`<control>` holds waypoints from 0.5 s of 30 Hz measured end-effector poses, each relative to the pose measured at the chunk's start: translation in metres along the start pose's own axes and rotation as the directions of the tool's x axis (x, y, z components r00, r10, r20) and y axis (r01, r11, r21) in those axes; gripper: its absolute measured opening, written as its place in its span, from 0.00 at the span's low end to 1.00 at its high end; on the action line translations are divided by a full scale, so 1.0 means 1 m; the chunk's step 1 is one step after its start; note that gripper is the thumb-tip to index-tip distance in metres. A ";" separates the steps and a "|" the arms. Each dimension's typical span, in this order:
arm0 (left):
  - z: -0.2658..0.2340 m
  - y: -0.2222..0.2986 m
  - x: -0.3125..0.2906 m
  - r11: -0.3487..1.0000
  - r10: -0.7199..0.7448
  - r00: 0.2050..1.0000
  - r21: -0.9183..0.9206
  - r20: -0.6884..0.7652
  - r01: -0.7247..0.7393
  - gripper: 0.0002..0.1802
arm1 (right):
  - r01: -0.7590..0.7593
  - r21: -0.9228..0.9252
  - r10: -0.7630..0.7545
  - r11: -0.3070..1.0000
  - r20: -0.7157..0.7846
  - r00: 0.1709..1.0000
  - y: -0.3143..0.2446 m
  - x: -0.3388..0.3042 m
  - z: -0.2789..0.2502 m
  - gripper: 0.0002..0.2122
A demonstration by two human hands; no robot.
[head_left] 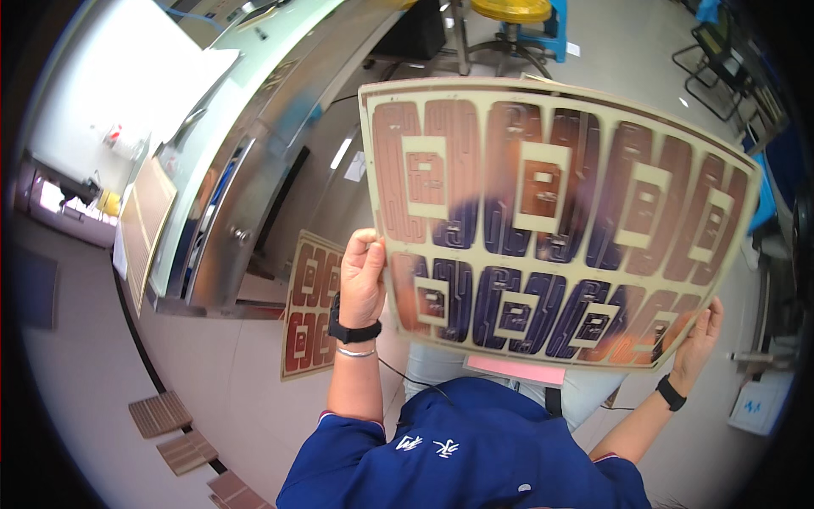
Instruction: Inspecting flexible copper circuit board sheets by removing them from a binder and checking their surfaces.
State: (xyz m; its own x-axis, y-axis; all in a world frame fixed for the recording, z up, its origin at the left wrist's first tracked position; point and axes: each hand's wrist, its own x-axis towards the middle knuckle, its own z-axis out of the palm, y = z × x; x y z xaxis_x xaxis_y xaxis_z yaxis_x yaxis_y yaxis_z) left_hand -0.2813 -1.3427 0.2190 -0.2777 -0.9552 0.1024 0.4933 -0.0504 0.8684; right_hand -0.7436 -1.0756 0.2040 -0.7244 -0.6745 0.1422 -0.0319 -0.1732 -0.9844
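Note:
A large copper-patterned circuit board panel (476,265) is held up in front of me, tilted. Two rows of rounded, ring-like copper shapes cover its pale face, which catches shiny reflections. At its left edge my left hand (363,278) is closed, the thumb lying over the border. My right hand (699,338) grips the lower right edge, its fingers partly behind the board. Just left of my left wrist, a second circuit board panel (298,339) stands propped near the desk, partly hidden by my arm. Across my lap lies a pink sheet (517,370), mostly covered by the held board.
To the left is a metal-fronted desk (229,233) with a pale top, and another panel (151,222) leans at its end. Small brown stacks (161,414) sit on the floor at lower left. A yellow stool (510,10) stands ahead, a white box (760,405) at right.

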 end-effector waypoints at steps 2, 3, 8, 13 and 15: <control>0.008 0.007 -0.003 1.000 0.024 1.000 -0.010 -0.017 -0.024 0.05 | -0.024 0.093 0.018 0.995 0.063 0.998 0.000 0.007 0.008 0.12; 0.012 0.009 -0.004 0.995 0.100 0.995 0.029 -0.006 -0.100 0.04 | 0.082 0.127 -0.080 0.988 -0.026 0.996 0.001 0.009 0.013 0.12; -0.009 -0.003 0.021 0.741 0.483 0.748 0.242 0.454 -0.626 0.07 | -0.273 0.534 0.100 0.800 0.330 0.939 0.036 0.081 -0.096 0.16; 0.037 -0.011 0.004 0.960 0.271 0.951 0.026 0.149 -0.278 0.14 | -0.225 0.652 0.247 0.724 0.059 0.967 0.007 0.020 0.022 0.16; 0.027 -0.013 -0.006 0.995 0.101 0.980 0.001 0.173 -0.103 0.19 | -0.248 0.664 0.275 0.706 0.066 0.959 0.008 0.006 0.044 0.16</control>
State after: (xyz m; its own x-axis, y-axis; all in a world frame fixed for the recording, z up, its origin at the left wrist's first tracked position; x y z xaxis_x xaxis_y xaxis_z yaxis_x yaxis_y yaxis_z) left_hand -0.3088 -1.3285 0.2203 -0.3648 -0.8904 0.2723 0.5183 0.0488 0.8538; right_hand -0.7176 -1.1123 0.2017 -0.6583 -0.7420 -0.1271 0.6140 -0.4315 -0.6610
